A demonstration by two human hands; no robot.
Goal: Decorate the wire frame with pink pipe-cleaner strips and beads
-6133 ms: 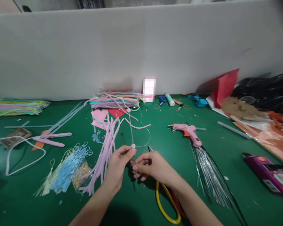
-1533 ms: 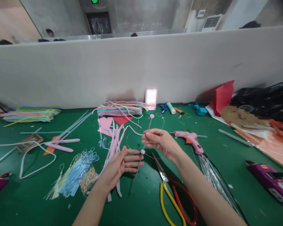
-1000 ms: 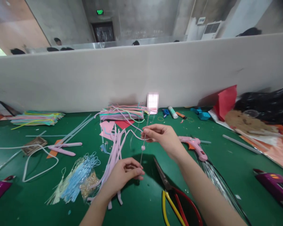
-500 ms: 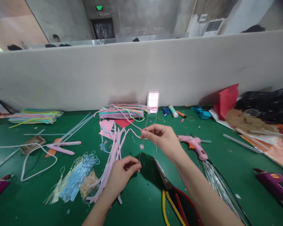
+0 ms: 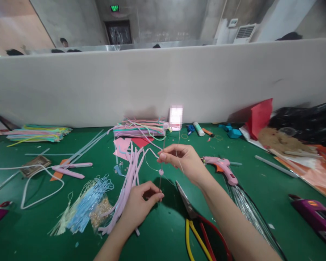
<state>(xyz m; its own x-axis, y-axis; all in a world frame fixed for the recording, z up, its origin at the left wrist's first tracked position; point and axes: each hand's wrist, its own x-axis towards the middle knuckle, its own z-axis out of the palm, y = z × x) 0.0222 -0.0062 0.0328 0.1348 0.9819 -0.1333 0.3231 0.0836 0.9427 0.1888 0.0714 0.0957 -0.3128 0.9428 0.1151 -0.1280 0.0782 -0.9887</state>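
Observation:
A thin upright wire [image 5: 164, 139] runs between my hands. Its lower end is pinched by my left hand [image 5: 142, 201], thumb against forefinger. Higher up, my right hand [image 5: 186, 163] has its fingertips closed on the same wire. A small pink lump [image 5: 161, 172], perhaps a bead, sits on the wire between the two hands, and another pale pink piece shows near the top. Fine thread-like strands loop out on both sides. Large scissors [image 5: 189, 209] with red and yellow handles lie below my right hand. Lilac fuzzy stems [image 5: 130, 170] are spread beside my left hand.
A pink glue gun [image 5: 225, 169] lies to the right, above a bundle of silvery wires [image 5: 250, 210]. Blue tassels [image 5: 84, 210] and a bag of gold beads [image 5: 100, 214] lie at left. Bundled coloured stems [image 5: 141, 128] stand by the white partition [image 5: 152, 83].
The view has shifted slightly. Both hands keep their pinch while the wire has become more upright. My right hand sits a little further left, and the loose strands hang differently.

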